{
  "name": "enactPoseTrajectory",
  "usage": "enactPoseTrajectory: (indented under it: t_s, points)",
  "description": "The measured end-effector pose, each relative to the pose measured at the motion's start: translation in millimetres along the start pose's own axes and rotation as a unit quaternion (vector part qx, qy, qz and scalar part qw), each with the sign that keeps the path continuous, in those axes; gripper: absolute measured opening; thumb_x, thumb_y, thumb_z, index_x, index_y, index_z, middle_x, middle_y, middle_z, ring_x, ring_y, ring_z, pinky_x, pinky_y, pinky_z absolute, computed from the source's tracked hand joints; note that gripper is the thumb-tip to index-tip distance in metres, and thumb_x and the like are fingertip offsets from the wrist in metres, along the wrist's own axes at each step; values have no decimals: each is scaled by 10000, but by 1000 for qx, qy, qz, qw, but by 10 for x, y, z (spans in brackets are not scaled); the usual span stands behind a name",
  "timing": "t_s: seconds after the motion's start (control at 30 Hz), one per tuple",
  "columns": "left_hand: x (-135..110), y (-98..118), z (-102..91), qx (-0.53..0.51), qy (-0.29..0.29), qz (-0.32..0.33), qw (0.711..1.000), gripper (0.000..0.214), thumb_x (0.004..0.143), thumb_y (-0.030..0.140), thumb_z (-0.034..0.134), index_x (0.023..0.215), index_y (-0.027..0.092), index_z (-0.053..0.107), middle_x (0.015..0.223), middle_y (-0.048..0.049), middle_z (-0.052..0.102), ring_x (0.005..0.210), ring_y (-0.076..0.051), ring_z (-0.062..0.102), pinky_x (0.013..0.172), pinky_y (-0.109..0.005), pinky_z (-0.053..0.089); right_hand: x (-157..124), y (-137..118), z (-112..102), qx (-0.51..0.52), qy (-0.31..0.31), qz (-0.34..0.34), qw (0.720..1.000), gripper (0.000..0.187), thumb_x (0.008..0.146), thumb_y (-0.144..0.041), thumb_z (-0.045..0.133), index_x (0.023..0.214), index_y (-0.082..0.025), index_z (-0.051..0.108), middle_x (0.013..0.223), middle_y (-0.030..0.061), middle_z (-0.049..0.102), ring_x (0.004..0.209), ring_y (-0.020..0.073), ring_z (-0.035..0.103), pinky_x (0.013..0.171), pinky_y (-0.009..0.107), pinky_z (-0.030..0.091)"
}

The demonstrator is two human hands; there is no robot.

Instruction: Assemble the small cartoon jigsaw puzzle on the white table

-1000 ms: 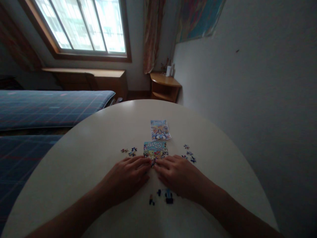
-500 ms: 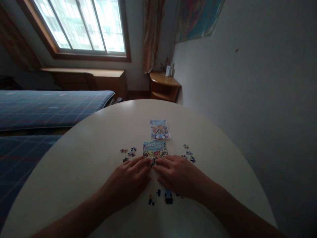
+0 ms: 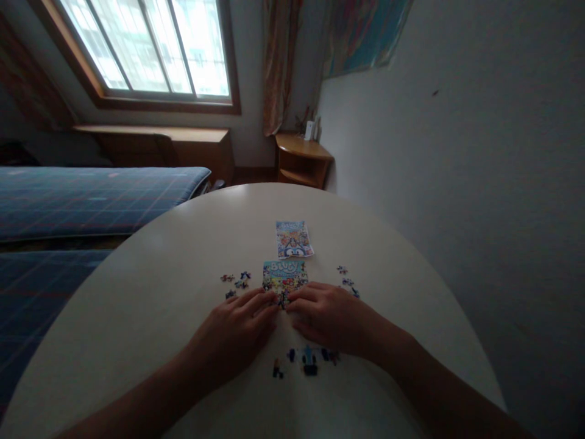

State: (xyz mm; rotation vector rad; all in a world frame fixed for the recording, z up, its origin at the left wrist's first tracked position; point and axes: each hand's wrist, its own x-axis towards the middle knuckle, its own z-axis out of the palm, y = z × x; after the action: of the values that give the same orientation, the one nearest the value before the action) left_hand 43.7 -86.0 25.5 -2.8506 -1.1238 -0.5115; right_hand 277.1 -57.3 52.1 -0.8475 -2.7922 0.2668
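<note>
A partly joined jigsaw puzzle [image 3: 285,274] with a blue, lettered top and a crowded, colourful picture lies on the round white table. My left hand [image 3: 240,323] has its fingers closed together at the puzzle's lower left corner. From the other side, the bent fingers of my right hand [image 3: 331,317] grip its lower right part. Between the fingertips, small dark pieces [image 3: 283,299] show at the lower edge; my fingers cover the rest of that edge. Loose jigsaw pieces lie left [image 3: 242,280] and right [image 3: 348,282] of the puzzle, and more pieces [image 3: 311,363] lie nearer me.
Just beyond the puzzle lies a printed picture sheet [image 3: 293,239] of similar design. The white table [image 3: 159,292] has its rim close to the wall on the right. A bed with a plaid cover [image 3: 91,198] stands at left, and a wooden corner shelf [image 3: 304,149] behind.
My right hand has shifted slightly right and up, showing more of the near pieces and the puzzle's lower edge. My left hand stays nearly in place.
</note>
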Motion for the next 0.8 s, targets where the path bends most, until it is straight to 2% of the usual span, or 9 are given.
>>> enactPoseTrajectory:
  t_s: [0.2,0.4,0.5,0.57,0.67,0.73,0.8]
  points:
    - [-18,-23,-12,-25,-9,-15,1000,263,964,159,485,1197,184,603,1262,-89,643,1139,-261,618,903,-451,591,26,-69,-12,-40,-4,-5,999,272,887,-197,626,1156,-191,665,1119,90,692,1005,226,638,881,373,533]
    - [-1,-23,-34,-51,-25,-25,998,300,947,122,494,1212,212,602,1279,-84,627,1146,-264,609,900,-455,584,105,-194,-22,-107,-29,21,994,156,889,-208,605,1009,-151,687,1016,118,704,929,256,643,802,403,531]
    - [8,-72,-39,-57,-17,-19,998,288,956,135,472,1191,220,615,1253,-87,644,1106,-252,633,883,-435,583,112,-209,-13,-99,-28,27,994,170,888,-241,617,1016,-153,687,1029,121,706,949,260,641,802,405,524]
    - [1,-188,-53,-61,-3,-34,998,289,983,178,434,1206,227,612,1230,-84,659,1044,-227,661,860,-403,585,96,-173,3,-75,-16,23,997,192,901,-273,616,1043,-166,687,1055,111,709,968,249,643,825,399,520]
    - [-33,-479,-90,-24,39,-142,989,258,984,252,437,1134,205,640,1163,-82,684,1024,-244,661,875,-427,566,56,-51,22,-40,17,11,999,207,940,-275,570,1088,-180,680,1046,88,723,971,217,648,864,366,513]
    - [-58,-672,-108,-4,51,-196,979,239,956,301,486,1078,202,666,1152,-83,684,1033,-267,646,897,-453,546,20,70,7,-32,31,37,998,210,952,-253,549,1108,-191,677,1023,71,732,954,200,654,866,350,516]
    - [-72,-797,-109,-15,37,-217,975,262,944,356,512,1073,202,681,1143,-88,683,1047,-278,631,932,-461,522,-34,218,-39,-43,34,77,996,180,950,-256,558,1043,-205,704,990,61,740,902,196,668,848,360,525]
